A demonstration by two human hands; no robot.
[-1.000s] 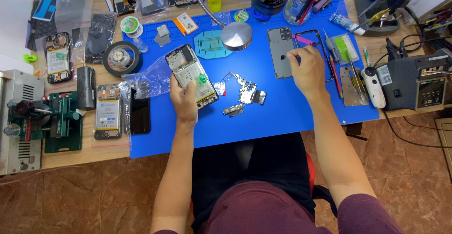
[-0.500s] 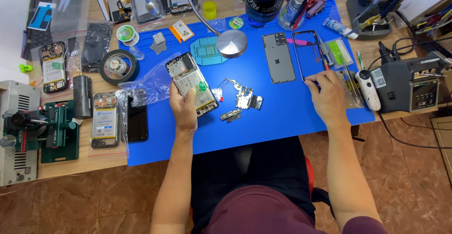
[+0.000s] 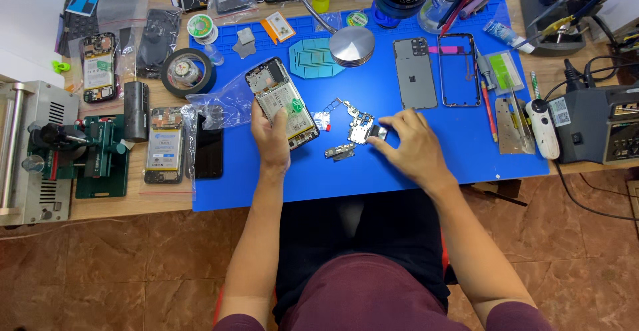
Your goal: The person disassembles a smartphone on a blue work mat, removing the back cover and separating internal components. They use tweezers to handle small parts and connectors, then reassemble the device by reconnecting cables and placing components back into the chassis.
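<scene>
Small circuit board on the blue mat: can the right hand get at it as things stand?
Probably yes: the right hand already has its fingertips at the circuit board, and nothing lies between them on the blue mat.

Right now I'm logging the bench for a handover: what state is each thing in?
Opened phone: back off, insides exposed, held tilted in the left hand.
Small circuit board: loose on the blue mat, right hand fingers touching it.
Back cover: detached, lying flat.
Phone frame: empty, flat beside the cover.
Dark phone: screen off.
</scene>
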